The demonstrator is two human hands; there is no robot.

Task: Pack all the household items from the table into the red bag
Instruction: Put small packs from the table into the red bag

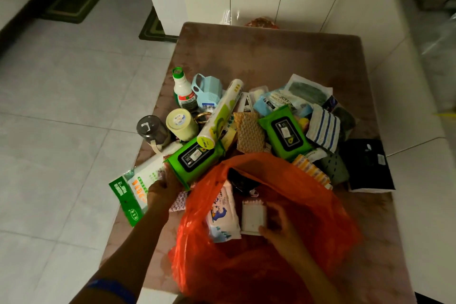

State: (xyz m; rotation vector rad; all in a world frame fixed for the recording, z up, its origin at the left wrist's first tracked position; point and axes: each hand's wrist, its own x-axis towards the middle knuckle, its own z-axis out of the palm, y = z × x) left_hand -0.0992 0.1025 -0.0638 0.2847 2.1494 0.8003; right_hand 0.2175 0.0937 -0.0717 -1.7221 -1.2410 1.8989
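The red bag [283, 242] lies open at the near edge of the tabletop [271, 57], its mouth facing up. The right hand [281, 227] reaches into the bag, fingers curled round a small white pack [253, 217] that sits inside. Beside that pack, also in the bag, lies a white pouch [222, 217] with a blue cartoon print, and a dark item [240, 181] rests deeper in, too dim to tell what it is.

The left hand [164, 189] is at the bag's left rim, gripping the near end of a green wipes pack [195, 159] that lies just outside the bag. Under that hand is a green-and-white sachet [134, 190], hanging over the left edge of the tabletop.

The rest of the pile spreads across the middle of the tabletop. Near the left edge stand a white bottle [183, 91] with a green cap, a dark jar [151, 131] and a cream tub [181, 123]. A pale blue holder [207, 92] lies by the bottle. A long roll [220, 116] slants across the green pack. Next to it sits a tan sponge [249, 132], then a second wipes pack [285, 133]. Further right lie a striped cloth [323, 131], some clear packets [296, 99], an orange strip [312, 170] touching the bag, and a black packet [370, 165] toward the right edge.
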